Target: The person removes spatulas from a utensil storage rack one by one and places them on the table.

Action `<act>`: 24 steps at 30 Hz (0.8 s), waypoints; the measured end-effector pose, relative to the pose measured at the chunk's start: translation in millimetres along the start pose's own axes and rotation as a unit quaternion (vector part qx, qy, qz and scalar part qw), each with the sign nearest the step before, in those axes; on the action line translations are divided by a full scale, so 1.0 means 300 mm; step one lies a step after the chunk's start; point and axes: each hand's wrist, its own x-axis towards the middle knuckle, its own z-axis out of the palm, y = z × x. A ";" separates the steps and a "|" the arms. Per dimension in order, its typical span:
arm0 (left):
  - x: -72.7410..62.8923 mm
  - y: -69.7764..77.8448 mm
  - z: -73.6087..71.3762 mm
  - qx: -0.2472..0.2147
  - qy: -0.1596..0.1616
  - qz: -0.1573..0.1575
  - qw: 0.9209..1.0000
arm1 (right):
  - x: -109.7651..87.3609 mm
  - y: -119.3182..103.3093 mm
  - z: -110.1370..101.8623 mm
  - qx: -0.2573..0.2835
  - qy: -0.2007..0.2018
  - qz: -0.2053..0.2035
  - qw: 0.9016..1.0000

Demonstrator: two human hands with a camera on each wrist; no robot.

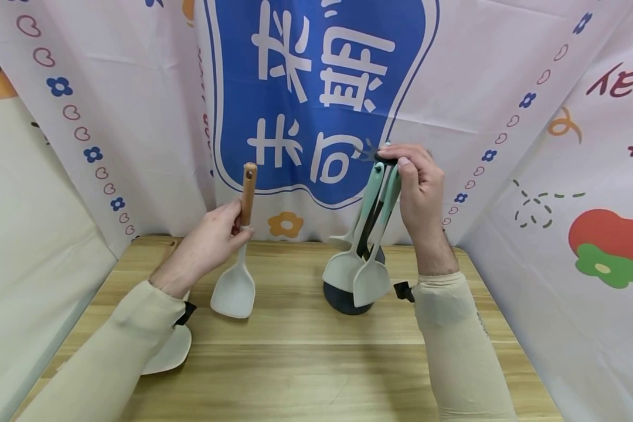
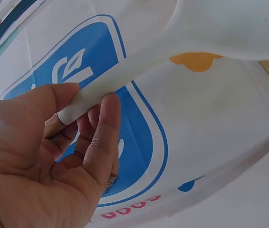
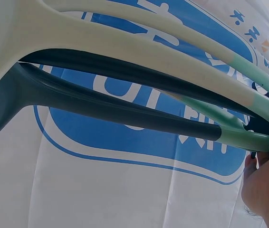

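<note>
Sleeves (image 1: 466,351) crowded the bottom; left hand (image 1: 211,237) pinched a spatula (image 1: 234,292) mid-left, right hand (image 1: 423,184) gripped the rack (image 1: 340,300) up top, curbing wobble imo.

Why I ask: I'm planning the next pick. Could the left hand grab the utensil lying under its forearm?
Probably not yet: the left hand holds a wooden-handled spatula, and the left forearm hides part of the lying utensil.

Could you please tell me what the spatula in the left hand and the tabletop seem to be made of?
The spatula's handle looks like smooth wood, going by its warm brown tone. Its head seems matte silicone or plastic: pale, even-colored, without metallic glint. The tabletop shows streaky wood grain with a faint sheen, so perhaps wood or printed laminate.
</note>
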 end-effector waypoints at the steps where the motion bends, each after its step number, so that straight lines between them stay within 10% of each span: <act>1: 0.000 -0.003 0.000 0.001 -0.002 0.000 1.000 | 0.000 0.000 0.000 0.000 0.000 0.001 1.000; 24: -0.004 -0.109 0.006 -0.010 -0.061 -0.031 0.998 | 0.001 0.009 0.002 0.001 0.007 0.010 1.000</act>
